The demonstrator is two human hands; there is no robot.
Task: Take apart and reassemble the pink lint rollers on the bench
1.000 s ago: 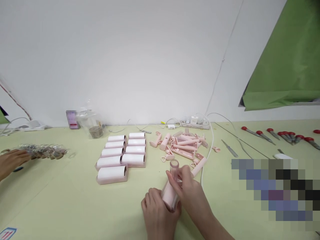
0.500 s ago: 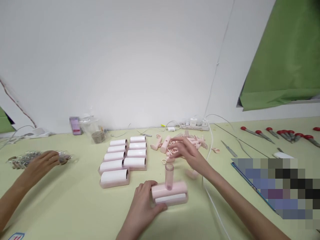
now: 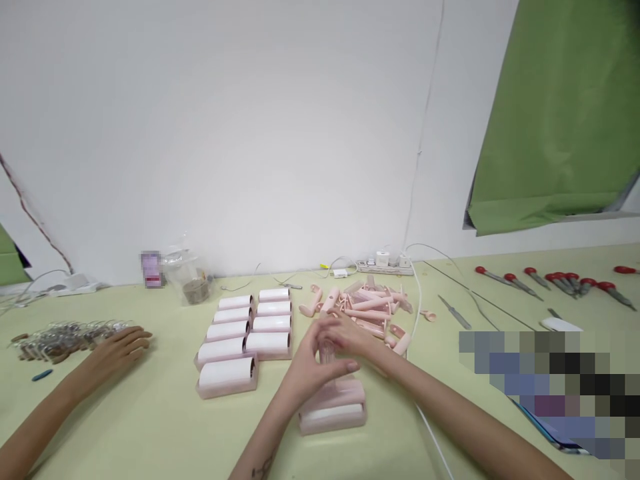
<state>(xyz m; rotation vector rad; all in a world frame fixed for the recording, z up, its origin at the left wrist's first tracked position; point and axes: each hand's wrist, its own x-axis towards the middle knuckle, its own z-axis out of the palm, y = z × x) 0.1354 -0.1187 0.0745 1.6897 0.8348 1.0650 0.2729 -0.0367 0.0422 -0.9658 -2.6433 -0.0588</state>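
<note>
A pink lint roller with a white paper roll lies on the yellow-green table in front of me. A clear pink tube stands up from its top. My left hand is wrapped round this tube, thumb on the far side. My right hand is closed at the tube's top, touching my left hand; whatever it holds is hidden. Behind my hands lies a pile of pink handle parts.
Several finished rollers lie in two rows to the left. Another person's hand rests flat by a heap of key rings. A plastic bag, power strip, white cable and red-handled screwdrivers lie along the back and right.
My right hand came back from the pile of pink parts to the tube. My left hand rose from the roller's side to grip the tube. The other person's hand now lies flat.
</note>
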